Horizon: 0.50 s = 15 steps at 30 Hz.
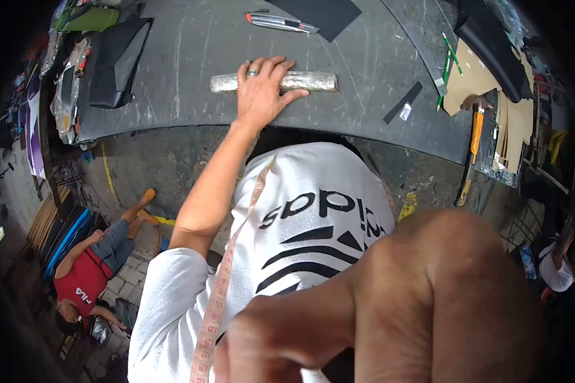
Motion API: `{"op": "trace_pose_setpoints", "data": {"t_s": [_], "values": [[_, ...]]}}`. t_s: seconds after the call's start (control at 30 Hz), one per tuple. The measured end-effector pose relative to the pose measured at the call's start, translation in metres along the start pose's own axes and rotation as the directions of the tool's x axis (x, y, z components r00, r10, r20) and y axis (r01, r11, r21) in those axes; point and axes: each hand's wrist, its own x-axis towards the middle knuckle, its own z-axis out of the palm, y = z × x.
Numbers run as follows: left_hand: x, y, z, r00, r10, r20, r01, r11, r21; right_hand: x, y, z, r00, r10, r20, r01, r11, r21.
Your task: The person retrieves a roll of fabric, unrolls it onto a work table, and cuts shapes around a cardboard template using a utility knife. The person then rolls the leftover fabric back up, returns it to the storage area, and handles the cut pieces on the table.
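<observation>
My left hand (260, 92), with a ring on one finger, lies across a bar wrapped in clear, shiny tape (313, 81) on the dark work table (185, 57). Its fingers bend over the bar's far edge, and the thumb lies along the near side. Very close to the camera, my right hand (390, 306) looms large and partly blurred with its fingers bent inward. What those fingers hold, if anything, is hidden. A measuring tape (218, 297) hangs down over my white shirt.
Beyond the bar lie a utility knife (281, 23) and black sheet material (326, 14). At right are a metal ruler (415, 45), green pencils (452, 54), cardboard (473, 73) and a hammer (476, 137). Folded black material (118, 64) lies left. A person in red (86, 271) sits behind, left.
</observation>
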Motion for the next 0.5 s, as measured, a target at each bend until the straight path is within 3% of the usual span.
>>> {"op": "trace_pose_setpoints", "data": {"t_s": [0.2,0.3,0.4,0.43,0.5], "values": [[-0.003,-0.006,-0.009,0.998,0.059,-0.009,-0.059,0.997,-0.039,0.122,0.128,0.019,0.992,-0.066,0.107,0.075,0.994,-0.084],[-0.004,-0.019,-0.022,0.972,0.221,0.081,-0.203,0.960,-0.191,0.171,0.172,0.015,0.981,-0.114,0.159,0.136,0.981,-0.140],[-0.007,-0.042,-0.038,0.931,0.309,0.194,-0.226,0.906,-0.359,0.159,0.114,-0.051,0.967,-0.164,0.194,0.206,0.952,-0.225],[0.001,-0.047,-0.045,0.905,0.359,0.227,-0.235,0.869,-0.436,0.199,0.141,-0.044,0.961,-0.174,0.216,0.231,0.933,-0.277],[0.007,-0.064,-0.047,0.861,0.398,0.318,-0.211,0.847,-0.488,0.202,0.123,-0.040,0.939,-0.178,0.295,0.286,0.880,-0.380]]}}
